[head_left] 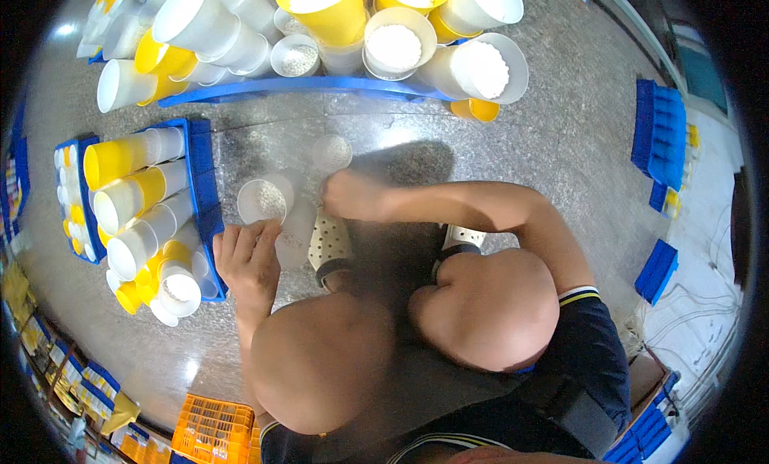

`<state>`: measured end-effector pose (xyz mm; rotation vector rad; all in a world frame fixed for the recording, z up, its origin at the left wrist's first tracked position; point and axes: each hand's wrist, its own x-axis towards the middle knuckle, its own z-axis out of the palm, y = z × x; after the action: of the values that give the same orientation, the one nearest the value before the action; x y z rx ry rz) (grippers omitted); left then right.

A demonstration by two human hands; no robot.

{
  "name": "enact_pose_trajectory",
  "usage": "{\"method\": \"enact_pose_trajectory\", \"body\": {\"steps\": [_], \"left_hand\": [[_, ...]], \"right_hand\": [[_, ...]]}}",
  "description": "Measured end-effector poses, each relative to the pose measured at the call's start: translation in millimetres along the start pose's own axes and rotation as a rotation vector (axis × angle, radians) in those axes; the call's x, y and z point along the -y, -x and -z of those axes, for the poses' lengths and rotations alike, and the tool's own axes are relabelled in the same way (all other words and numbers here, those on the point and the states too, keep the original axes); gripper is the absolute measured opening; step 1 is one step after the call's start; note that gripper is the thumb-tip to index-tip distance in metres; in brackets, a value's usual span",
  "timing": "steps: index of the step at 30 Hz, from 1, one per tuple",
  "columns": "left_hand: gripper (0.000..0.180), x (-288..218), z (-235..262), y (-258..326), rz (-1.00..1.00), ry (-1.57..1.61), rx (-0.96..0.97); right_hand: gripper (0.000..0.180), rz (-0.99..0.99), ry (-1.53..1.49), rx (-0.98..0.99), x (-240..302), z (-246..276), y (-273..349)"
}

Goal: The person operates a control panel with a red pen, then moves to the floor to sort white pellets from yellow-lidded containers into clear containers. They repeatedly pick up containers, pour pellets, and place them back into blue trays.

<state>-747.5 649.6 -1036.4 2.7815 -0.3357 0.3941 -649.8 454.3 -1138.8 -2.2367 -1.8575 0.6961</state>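
Observation:
My left hand (247, 260) is closed, its fingers curled at the near side of a translucent cup (247, 202) with white pellets in it. Beside its thumb is a pale, see-through shape (295, 244), too blurred to name; whether the fingers grip it is unclear. My right hand (349, 194) is also closed, reaching across from the right, above my spotted cream shoe (327, 241). What it holds, if anything, is hidden. Just beyond its knuckles is a second translucent cup (324, 150), also with white pellets inside.
A blue crate (204, 176) at left holds stacked white and yellow cups. Across the front, a long blue rack (296, 86) carries many filled cups, a yellow one (474, 110) below its edge. Blue crates (658, 136) stand far right; an orange crate (210, 428) lies behind left.

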Motion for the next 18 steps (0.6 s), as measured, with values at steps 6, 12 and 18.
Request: {"method": "enact_pose_trajectory", "body": {"steps": [6, 12, 18], "left_hand": [[0.027, -0.8, -1.4, -6.6, -0.011, 0.017, -0.015], [0.028, -5.1, -29.7, -23.5, -0.070, 0.170, -0.068], [0.028, -4.3, -57.2, -29.3, -0.163, 0.154, 0.062]], "right_hand": [[0.012, -0.187, -0.065, 0.058, -2.8, 12.9, 17.2], [0.034, -0.473, -0.213, -0.578, -29.5, 29.8, 132.3], [0.023, -1.067, 0.156, -0.493, -65.8, 43.9, 204.8]]}}
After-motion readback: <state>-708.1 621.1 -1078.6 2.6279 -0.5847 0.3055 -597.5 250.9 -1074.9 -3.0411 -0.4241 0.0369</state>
